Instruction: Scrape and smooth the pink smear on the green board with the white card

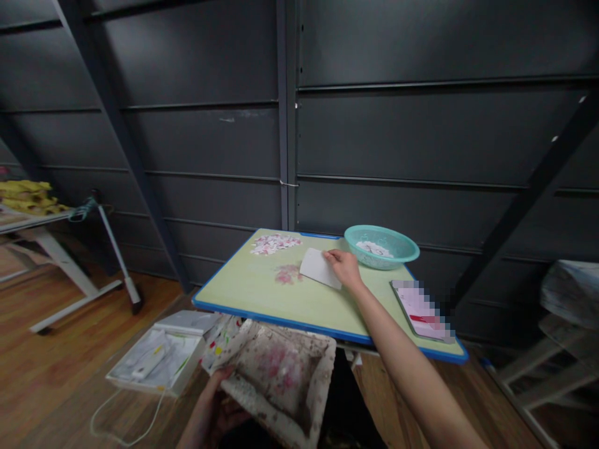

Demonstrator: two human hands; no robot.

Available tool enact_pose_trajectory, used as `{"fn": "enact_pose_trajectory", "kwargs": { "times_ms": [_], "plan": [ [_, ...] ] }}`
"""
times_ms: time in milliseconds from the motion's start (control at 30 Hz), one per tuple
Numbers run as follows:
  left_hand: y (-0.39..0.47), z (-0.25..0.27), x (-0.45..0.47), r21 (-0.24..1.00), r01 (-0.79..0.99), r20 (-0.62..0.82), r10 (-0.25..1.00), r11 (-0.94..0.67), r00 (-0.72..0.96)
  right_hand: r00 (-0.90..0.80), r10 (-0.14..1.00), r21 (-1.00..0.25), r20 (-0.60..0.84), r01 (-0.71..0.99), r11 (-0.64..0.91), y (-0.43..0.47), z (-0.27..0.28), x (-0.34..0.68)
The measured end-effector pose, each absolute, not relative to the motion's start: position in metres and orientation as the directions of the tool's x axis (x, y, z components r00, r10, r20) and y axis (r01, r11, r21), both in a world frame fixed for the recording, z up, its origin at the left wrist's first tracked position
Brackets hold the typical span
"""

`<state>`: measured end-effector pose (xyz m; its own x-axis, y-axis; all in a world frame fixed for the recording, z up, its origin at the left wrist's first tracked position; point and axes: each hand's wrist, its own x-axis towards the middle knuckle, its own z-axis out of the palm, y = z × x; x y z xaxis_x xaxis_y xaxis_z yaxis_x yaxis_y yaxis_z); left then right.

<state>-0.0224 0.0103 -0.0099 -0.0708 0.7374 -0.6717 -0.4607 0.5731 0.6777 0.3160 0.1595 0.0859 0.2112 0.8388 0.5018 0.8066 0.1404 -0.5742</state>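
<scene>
My right hand (345,266) reaches across the pale green table (253,288) and holds a white flat card (319,267) by its right edge, tilted down onto the tabletop. Just left of the card lies a small pink heap of scraps (287,274), and a larger heap of white and pink scraps (274,243) sits at the far left corner. My left hand (213,411) grips the near left corner of a stained white tray (281,377) held below the table's front edge.
A teal bowl (382,246) with white bits stands at the table's far right. A pink and white book (421,310) lies near the right edge. A white box with a cable (156,362) sits on the wooden floor. Dark panelled wall behind; a white stand (70,262) at left.
</scene>
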Motion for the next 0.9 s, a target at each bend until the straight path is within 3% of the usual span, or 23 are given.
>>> {"fn": "enact_pose_trajectory", "kwargs": {
  "times_ms": [567, 900],
  "plan": [
    [0.0077, -0.004, -0.0203, 0.673, -0.468, -0.672, 0.738, 0.572, -0.062, 0.274, 0.835, -0.587, 0.477, 0.807, 0.07, 0.1545, 0.0915, 0.3154],
    [0.0104, -0.0084, -0.0206, 0.653, -0.486, -0.688, 0.723, 0.581, -0.059, 0.208, 0.852, -0.616, 0.48, 0.772, 0.158, 0.1553, 0.0887, 0.3151]
  ]
}}
